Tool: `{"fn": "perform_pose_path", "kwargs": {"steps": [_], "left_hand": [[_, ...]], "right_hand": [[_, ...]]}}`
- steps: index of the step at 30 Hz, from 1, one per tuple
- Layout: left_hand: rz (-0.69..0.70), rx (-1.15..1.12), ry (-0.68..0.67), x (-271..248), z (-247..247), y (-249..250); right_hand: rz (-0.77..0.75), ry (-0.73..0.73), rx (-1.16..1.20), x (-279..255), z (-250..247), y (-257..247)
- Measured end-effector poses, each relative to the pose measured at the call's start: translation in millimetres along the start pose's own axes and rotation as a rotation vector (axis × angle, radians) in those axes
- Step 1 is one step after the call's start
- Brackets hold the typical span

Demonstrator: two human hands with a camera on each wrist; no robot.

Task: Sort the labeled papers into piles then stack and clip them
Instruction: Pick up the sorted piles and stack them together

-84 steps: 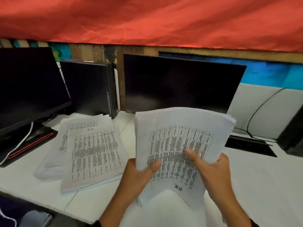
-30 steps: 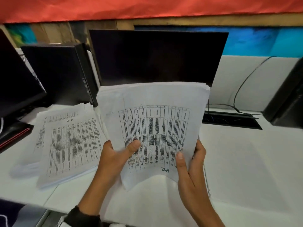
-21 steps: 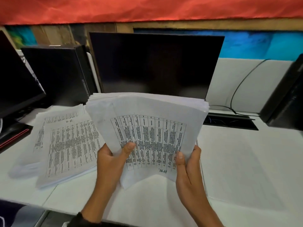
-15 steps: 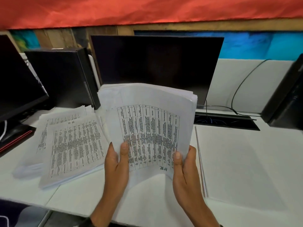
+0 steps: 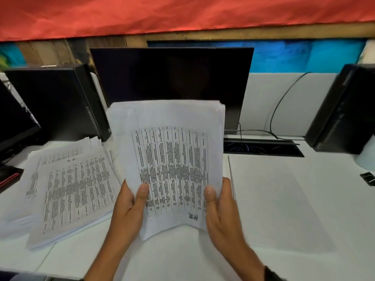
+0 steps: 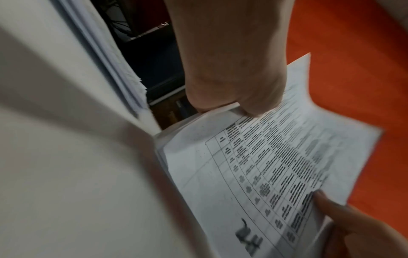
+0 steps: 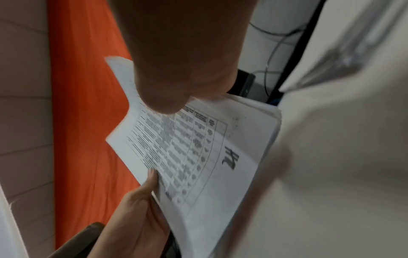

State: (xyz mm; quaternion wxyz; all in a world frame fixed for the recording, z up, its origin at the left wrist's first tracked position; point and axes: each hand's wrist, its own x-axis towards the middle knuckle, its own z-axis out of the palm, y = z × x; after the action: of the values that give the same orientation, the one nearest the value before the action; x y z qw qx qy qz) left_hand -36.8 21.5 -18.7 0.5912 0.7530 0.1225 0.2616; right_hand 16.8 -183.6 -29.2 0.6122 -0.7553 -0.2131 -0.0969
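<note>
Roughly midway, I judge: two loose piles of papers [image 5: 67,187] already lie overlapping toward the left edge of the surface [image 5: 284,209], one flat sheet or thin pile [image 5: 269,179] lies toward the right edge, and a thick bundle [image 5: 172,159] is not yet dealt with. I have that bundle lifted upright above the near middle of the surface. My left hand [image 5: 129,207] grips its lower left edge with the thumb [image 5: 143,192] pressed on the front sheet, and my right hand [image 5: 221,207] grips the lower right edge the same way, thumb across the print.

Stacking and clipping look still to come. A black binder clip [image 5: 368,178] sits unused at the far right edge.

As for writing, the front sheet carries a printed table too small for me to read, with a handwritten "HR" [image 5: 192,217] in its lower right corner, seen upside down. The right wrist view shows the same mark [image 7: 230,158]. The rear pile on the left bears a handwritten "H R" [image 5: 71,159] near its top edge.
</note>
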Motion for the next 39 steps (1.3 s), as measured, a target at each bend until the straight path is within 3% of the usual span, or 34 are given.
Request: {"fn": "perform_pose_path", "kwargs": {"steps": [2,5,8,11,15,23,27,31,35,39], "left_hand": [[-0.03,-0.005,-0.066,1,7,19],[-0.082,0.004,-0.279,8,30,46],[-0.161,0.009,-0.482,20,73,59],[-0.228,0.073,-0.577,30,134,52],[-0.293,0.181,-0.685,37,196,29],[-0.388,0.421,-0.664,44,221,-3],[-0.383,0.487,-0.634,45,223,-11],[-0.36,0.528,-0.616,44,226,-14],[-0.37,0.392,-0.599,32,235,-7],[-0.436,0.241,-0.596,19,247,-7]], "right_hand": [[-0.026,0.005,-0.044,14,-28,-9],[0.01,0.0,-0.11,39,-92,-18],[0.222,-0.009,-0.12,52,-158,-13],[0.432,0.01,-0.139,55,-204,13],[0.586,0.043,-0.216,50,-233,72],[0.674,-0.029,-0.316,46,-238,135],[0.745,0.019,-0.23,50,-221,102],[0.668,0.037,-0.342,52,-224,116],[0.597,0.066,-0.536,53,-230,130],[0.611,0.048,-0.36,52,-235,134]]}}
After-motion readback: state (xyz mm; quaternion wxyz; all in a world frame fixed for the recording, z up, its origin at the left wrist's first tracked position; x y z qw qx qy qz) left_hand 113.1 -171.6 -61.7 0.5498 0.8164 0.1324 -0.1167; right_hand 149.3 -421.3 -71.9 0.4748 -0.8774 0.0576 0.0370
